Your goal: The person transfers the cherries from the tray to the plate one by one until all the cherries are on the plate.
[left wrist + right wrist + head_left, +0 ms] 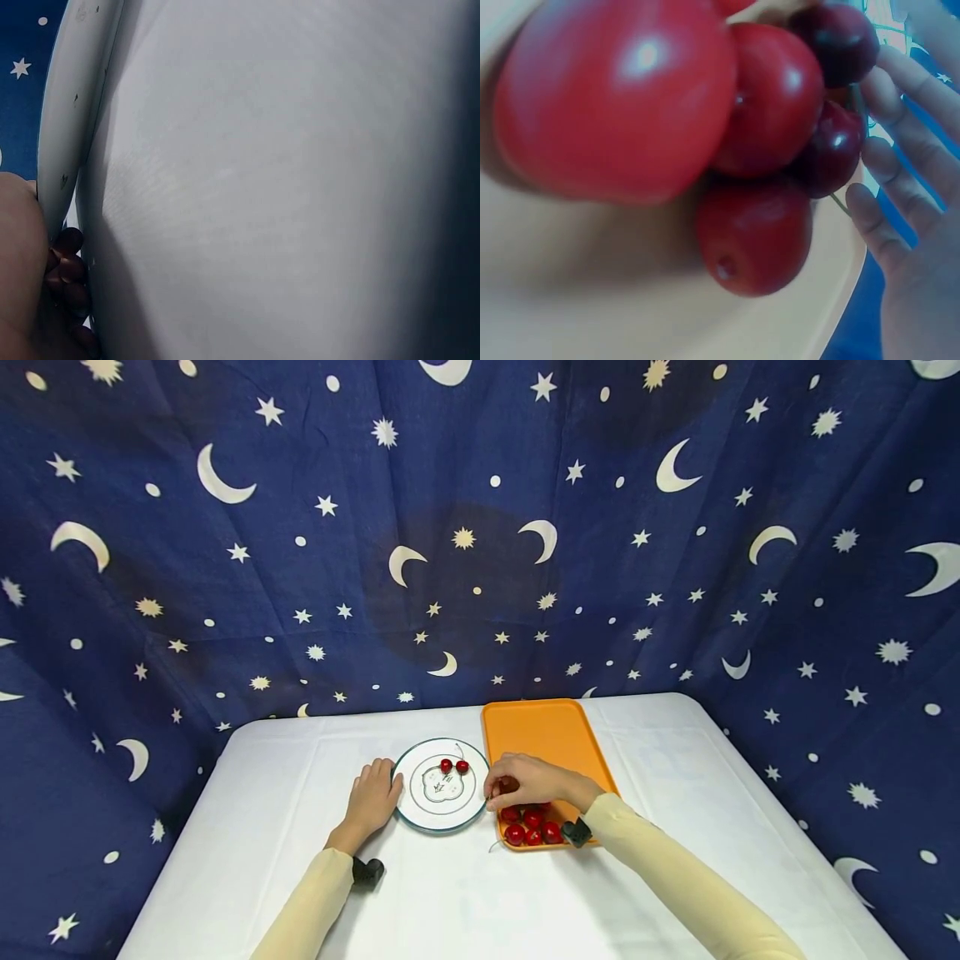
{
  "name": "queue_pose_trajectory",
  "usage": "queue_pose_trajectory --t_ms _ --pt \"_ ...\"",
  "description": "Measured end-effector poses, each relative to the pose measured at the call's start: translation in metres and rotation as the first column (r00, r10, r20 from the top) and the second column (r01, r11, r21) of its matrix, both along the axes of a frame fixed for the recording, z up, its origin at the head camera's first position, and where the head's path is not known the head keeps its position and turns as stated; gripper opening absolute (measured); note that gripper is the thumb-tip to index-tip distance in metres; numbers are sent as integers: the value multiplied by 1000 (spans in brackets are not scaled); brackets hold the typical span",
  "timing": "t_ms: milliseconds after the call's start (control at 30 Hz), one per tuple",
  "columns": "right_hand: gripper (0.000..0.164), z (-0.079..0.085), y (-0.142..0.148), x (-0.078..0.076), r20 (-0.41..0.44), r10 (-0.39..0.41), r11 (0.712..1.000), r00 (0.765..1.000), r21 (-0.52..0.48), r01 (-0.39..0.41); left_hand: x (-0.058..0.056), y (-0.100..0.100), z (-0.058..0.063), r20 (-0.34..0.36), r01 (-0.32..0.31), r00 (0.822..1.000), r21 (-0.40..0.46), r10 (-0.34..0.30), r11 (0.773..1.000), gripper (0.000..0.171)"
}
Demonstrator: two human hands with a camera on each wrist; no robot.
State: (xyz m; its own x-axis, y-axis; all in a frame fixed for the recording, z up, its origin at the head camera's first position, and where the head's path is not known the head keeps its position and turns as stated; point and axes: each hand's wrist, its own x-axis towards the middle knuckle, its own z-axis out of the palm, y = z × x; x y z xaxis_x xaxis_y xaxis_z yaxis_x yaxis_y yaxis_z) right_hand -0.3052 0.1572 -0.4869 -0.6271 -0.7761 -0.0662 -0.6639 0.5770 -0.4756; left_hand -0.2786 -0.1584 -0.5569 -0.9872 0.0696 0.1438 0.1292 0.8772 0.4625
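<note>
My left hand [372, 797] rests against the left rim of a white plate [412, 802] with a dark green edge, its thumb touching the rim. Two red cherries [462, 767] lie on the plate, one with a stem pointing up. Over the left edge of an orange tray [540, 727], my right hand [528, 779] has its fingers bent around dark cherries [832, 146]. A thin stem shows near its fingertips in the right wrist view; whether they pinch anything is hidden. Several more cherries [533, 836] cluster below the hand, at the tray's near end.
A white cloth covers the table [465, 910]. Plate and tray stand side by side, the tray reaching toward the back edge. Behind hangs a dark blue curtain [480, 468] with moons and stars. One stem [495, 845] sticks out past the tray's near left corner.
</note>
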Motion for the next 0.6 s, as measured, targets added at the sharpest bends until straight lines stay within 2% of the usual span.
queue_pose_trajectory --t_ms 100,333,600 --pt "20 -1 0 2 -10 8 1000 1000 9 -8 1 0 1 -5 2 1000 2 -2 1000 35" --pt "10 -2 0 3 -21 25 999 999 23 -24 2 0 -1 -66 -4 998 17 5 1000 35" --pt "8 -4 1 4 -25 42 999 999 11 -42 2 1 2 -30 -9 1000 12 9 1000 33"
